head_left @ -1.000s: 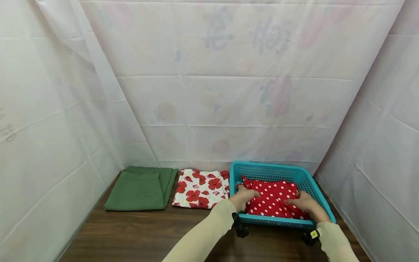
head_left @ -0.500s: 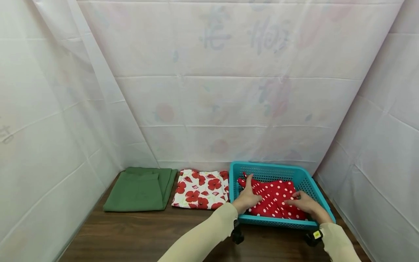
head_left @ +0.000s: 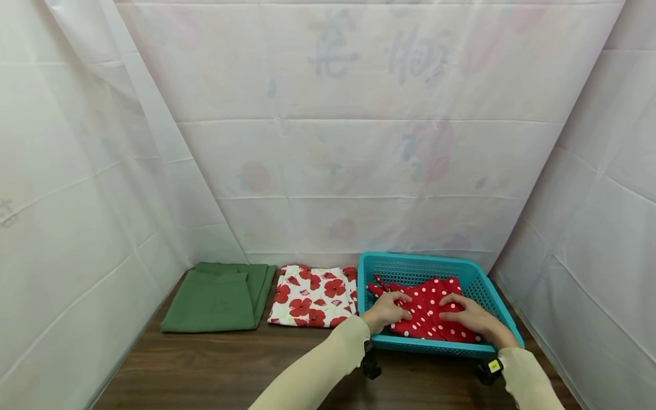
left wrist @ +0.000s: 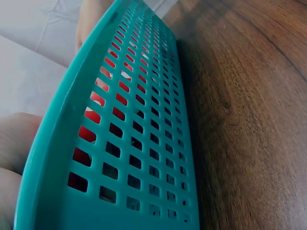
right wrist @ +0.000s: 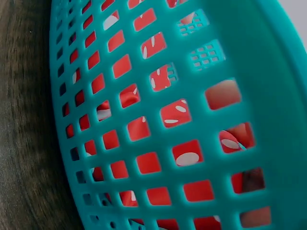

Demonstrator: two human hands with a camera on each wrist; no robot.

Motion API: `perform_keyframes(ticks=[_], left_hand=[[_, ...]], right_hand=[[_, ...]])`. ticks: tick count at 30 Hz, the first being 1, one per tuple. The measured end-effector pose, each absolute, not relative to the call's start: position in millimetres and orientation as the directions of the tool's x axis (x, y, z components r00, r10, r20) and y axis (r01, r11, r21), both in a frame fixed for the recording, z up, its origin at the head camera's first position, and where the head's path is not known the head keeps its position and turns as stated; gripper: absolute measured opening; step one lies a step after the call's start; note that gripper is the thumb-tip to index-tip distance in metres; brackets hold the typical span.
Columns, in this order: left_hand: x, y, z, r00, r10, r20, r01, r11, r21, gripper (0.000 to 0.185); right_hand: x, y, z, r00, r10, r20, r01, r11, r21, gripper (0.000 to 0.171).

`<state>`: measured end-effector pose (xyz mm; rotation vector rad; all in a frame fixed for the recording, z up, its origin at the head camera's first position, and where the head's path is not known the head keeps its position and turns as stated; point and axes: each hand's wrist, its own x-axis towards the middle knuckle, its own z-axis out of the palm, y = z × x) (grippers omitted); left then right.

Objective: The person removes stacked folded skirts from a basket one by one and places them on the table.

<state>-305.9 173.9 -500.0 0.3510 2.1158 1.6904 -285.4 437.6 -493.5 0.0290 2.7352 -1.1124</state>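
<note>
A red cloth with white polka dots (head_left: 425,310) lies rumpled inside a teal plastic basket (head_left: 410,344). My left hand (head_left: 383,312) reaches over the basket's near left rim onto the cloth's left part, thumb and fingers apart. From the right, my right hand (head_left: 472,319) rests on the cloth, its relaxed fingers spread from the thumb. Both sets of fingertips face each other across the dotted fabric. In the left wrist view, the basket wall (left wrist: 139,120) hides most of the hand. Red cloth (right wrist: 148,163) shows through the basket's holes in the right wrist view.
Left of the basket lies a folded white cloth with red flowers (head_left: 312,299). A folded green cloth (head_left: 215,299) is farther left. They sit on a dark wooden table (head_left: 205,370), with white sheeting (head_left: 333,171) at the back and both sides.
My left hand lifted its fingers off the cloth's left end, then lowered them onto it farther right. The cloth's upper right part has shifted and bunched slightly; my right hand's fingers have spread.
</note>
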Motion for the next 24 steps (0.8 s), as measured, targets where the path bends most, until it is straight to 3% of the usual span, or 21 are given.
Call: perform_keyframes(ticks=[4,9,15,24], left_hand=[[-305.1,175.8,-499.2,-0.896,0.415,-0.16,-0.045,0.272,0.961,0.028],[-305.3,175.9,-498.7,-0.901,0.411,-0.141,-0.011,0.303,0.953,0.031],[-305.0,173.6,-498.1,-0.914,0.403,-0.053,0.078,0.302,0.95,0.036],[-303.9,170.2,-491.6,-0.935,0.34,0.102,0.2,0.267,0.943,0.03]], right_hand=[[-285.8,437.3,-492.6,-0.985,-0.051,-0.163,0.075,0.732,-0.678,0.046],[-287.1,437.8,-492.8,-0.994,-0.032,-0.1,0.043,0.747,-0.664,0.044],[-285.6,440.0,-490.9,-1.0,0.003,0.005,-0.001,0.754,-0.657,0.044],[-279.6,442.7,-484.3,-0.995,0.081,0.059,0.013,0.691,-0.723,0.047]])
